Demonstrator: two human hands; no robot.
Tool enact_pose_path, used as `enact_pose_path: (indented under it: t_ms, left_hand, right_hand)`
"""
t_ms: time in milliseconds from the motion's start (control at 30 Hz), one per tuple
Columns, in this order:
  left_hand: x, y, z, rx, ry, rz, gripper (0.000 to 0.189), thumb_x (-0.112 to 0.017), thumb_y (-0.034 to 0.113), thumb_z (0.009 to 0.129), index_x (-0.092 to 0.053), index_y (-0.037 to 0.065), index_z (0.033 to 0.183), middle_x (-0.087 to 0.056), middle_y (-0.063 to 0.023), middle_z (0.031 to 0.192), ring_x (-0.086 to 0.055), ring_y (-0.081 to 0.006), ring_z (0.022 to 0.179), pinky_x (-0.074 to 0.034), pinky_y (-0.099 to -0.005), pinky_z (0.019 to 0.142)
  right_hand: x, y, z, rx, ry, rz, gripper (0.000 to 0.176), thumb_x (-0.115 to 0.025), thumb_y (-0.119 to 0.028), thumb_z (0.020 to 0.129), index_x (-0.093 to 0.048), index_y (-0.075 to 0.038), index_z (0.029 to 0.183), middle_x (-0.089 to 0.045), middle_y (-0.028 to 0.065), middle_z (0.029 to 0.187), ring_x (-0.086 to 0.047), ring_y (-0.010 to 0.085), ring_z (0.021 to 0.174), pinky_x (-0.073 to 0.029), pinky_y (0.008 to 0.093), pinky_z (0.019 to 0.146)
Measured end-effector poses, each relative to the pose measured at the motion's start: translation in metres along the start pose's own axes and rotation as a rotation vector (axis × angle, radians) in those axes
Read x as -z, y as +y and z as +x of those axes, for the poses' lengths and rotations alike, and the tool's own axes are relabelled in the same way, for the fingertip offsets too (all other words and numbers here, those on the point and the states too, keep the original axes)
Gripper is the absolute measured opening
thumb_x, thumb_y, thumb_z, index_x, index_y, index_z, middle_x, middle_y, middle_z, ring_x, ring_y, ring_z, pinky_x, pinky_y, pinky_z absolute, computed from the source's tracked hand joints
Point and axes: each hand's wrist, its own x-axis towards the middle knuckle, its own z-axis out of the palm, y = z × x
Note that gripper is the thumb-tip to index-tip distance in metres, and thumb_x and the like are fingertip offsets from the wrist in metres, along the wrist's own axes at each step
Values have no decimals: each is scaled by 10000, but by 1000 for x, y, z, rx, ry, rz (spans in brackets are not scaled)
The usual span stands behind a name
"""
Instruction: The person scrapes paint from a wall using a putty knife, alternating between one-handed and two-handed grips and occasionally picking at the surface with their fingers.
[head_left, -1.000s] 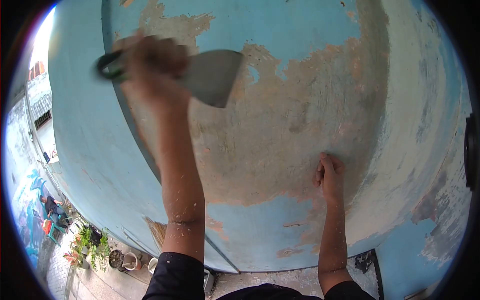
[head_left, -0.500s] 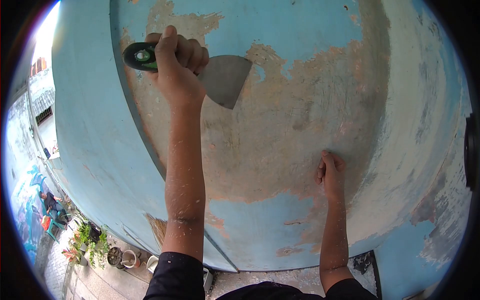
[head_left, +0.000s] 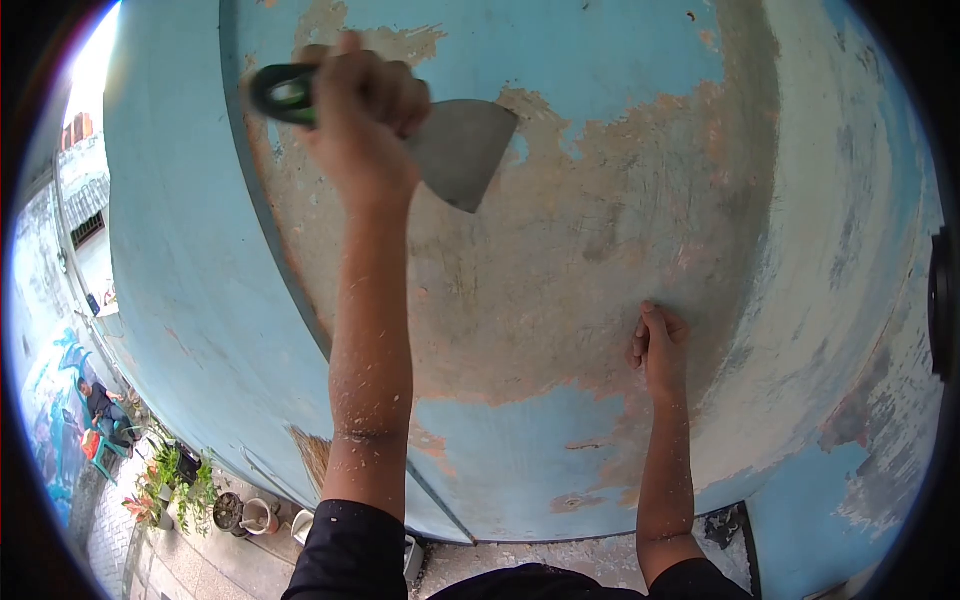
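My left hand (head_left: 365, 120) is raised high and grips a paint scraper (head_left: 460, 150) by its black and green handle. The wide grey metal blade points right and lies against the wall (head_left: 600, 60), at the edge between bare scraped plaster and blue paint. My right hand (head_left: 660, 345) is lower on the right, fingers curled into a loose fist, knuckles resting on the scraped patch. It holds nothing that I can see. Both forearms are speckled with paint dust.
The wall is light blue with a large peeled brown-grey patch (head_left: 560, 260) in the middle. A corner edge (head_left: 275, 260) runs down the left. Far below are potted plants (head_left: 170, 490), buckets (head_left: 250, 515) and a seated person (head_left: 100, 410).
My left hand has shifted the scraper to the right and a little up along the wall. My right hand has stayed in place.
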Motion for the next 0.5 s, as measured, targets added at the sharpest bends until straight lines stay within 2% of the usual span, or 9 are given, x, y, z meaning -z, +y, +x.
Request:
enact_pose_path:
  t_ms: [67,167,200,267,433,500]
  left_hand:
    - [-5,24,2,-102,2,41,280,-515,160,927,-341,161,707,-210,46,554,-216,-93,471,-216,-281,466]
    - [-1,37,3,-168,-92,66,288,-508,147,926,-331,151,700,-210,44,545,-212,-93,463,-217,-276,462]
    - [-3,26,0,-163,-91,68,288,-508,147,926,-331,151,700,-210,44,545,-212,-93,463,-217,-276,462]
    - [-6,-5,-6,-17,76,84,284,-544,110,902,-360,155,691,-259,39,518,-243,-82,429,-214,-280,420]
    - [-2,23,0,-27,0,156,287,-491,155,933,-324,151,700,-202,41,536,-207,-91,457,-201,-268,445]
    - [2,36,3,-136,-20,84,286,-510,161,933,-332,158,710,-205,44,544,-207,-89,460,-198,-271,445]
  right_hand:
    - [3,2,2,-8,10,10,395,-593,-265,964,-478,-80,635,-445,8,473,-420,96,379,-324,273,374]
    - [3,3,2,-12,-6,12,392,-594,-267,964,-482,-79,638,-444,6,474,-418,97,377,-322,272,376]
    - [2,1,1,-2,-1,2,395,-594,-270,964,-484,-78,637,-443,6,473,-419,97,377,-321,272,376]
    - [0,1,-1,2,3,-9,398,-595,-273,964,-485,-77,636,-442,7,473,-420,98,377,-319,272,375]
    - [4,3,1,7,-11,-9,405,-595,-274,962,-487,-73,627,-448,11,474,-427,102,384,-324,273,379]
    - [1,2,2,13,-3,-3,405,-597,-275,961,-487,-73,627,-450,12,475,-427,103,384,-326,274,379]
